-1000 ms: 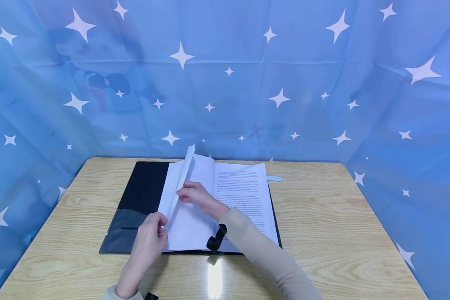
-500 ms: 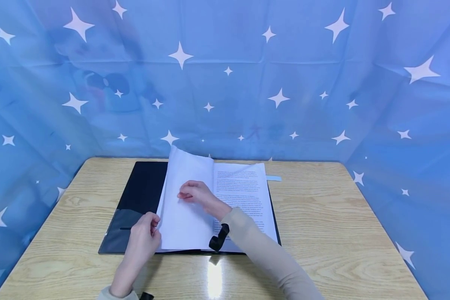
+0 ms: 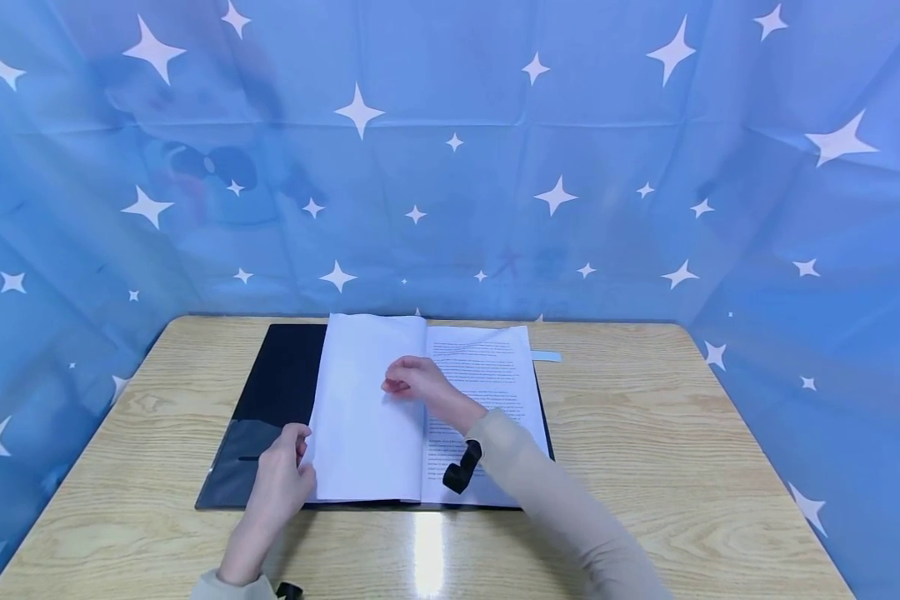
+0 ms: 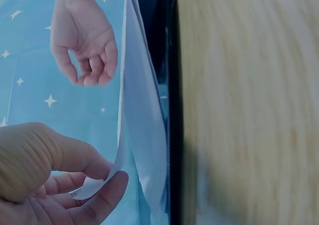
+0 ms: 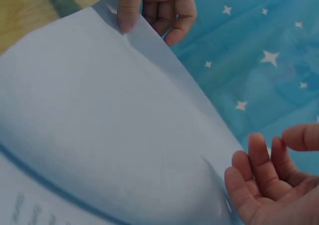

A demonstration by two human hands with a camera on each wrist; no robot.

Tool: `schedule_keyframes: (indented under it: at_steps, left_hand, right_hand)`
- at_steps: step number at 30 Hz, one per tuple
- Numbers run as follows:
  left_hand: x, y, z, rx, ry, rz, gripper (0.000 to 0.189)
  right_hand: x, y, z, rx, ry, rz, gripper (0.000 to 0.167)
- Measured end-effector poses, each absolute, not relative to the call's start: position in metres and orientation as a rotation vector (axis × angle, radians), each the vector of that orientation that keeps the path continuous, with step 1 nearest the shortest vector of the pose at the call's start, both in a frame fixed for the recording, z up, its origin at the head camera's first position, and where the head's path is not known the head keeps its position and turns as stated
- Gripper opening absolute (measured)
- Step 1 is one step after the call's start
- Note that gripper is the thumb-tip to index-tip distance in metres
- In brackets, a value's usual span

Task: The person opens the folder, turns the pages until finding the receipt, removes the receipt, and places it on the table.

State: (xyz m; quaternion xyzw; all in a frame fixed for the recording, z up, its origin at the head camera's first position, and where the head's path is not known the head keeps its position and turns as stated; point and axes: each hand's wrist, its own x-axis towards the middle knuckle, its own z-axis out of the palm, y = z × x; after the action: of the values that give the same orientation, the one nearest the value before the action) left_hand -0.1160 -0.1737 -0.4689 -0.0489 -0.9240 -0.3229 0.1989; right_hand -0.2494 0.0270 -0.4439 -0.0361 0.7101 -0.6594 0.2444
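Observation:
A black folder (image 3: 283, 367) lies spread on the table, holding a stack of paper. Its left leaf, a blank white sheet (image 3: 363, 446), faces up, while the right-hand page (image 3: 480, 383) carries printed text. My left hand (image 3: 277, 477) pinches the lower left edge of the sheet; the left wrist view shows the paper corner (image 4: 94, 187) between thumb and fingers. Over the upper part of the blank sheet hovers my right hand (image 3: 426, 388), fingers loosely curled with nothing in them. In the right wrist view that hand (image 5: 279, 185) is beside the sheet's edge.
A pale blue tab (image 3: 547, 356) sticks out past the folder's right side. Wooden tabletop (image 3: 660, 450) extends around the folder. Behind it hangs a blue curtain (image 3: 450, 167) with white stars. Each wrist wears a black strap (image 3: 462, 468).
The raised sheet has come down flat onto the left side. My right hand let go of it and moved right; my left hand shifted slightly left with the edge.

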Motion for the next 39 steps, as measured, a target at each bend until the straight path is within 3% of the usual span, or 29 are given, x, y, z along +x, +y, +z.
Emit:
schedule_keyframes:
  at_steps: [8, 16, 39]
  left_hand:
    - [-0.118, -0.177, -0.471, -0.09, -2.717, -0.919, 0.043]
    - [-0.12, -0.18, -0.475, -0.059, -2.809, -0.924, 0.026]
    - [-0.126, -0.185, -0.474, 0.03, -2.949, -0.883, 0.026]
  right_hand:
    - [-0.243, 0.051, -0.414, -0.118, 1.995, -1.756, 0.023]
    - [-0.267, 0.076, -0.441, -0.051, 2.036, -1.785, 0.022]
    - [-0.297, 0.163, -0.437, 0.19, 2.157, -1.744, 0.036]
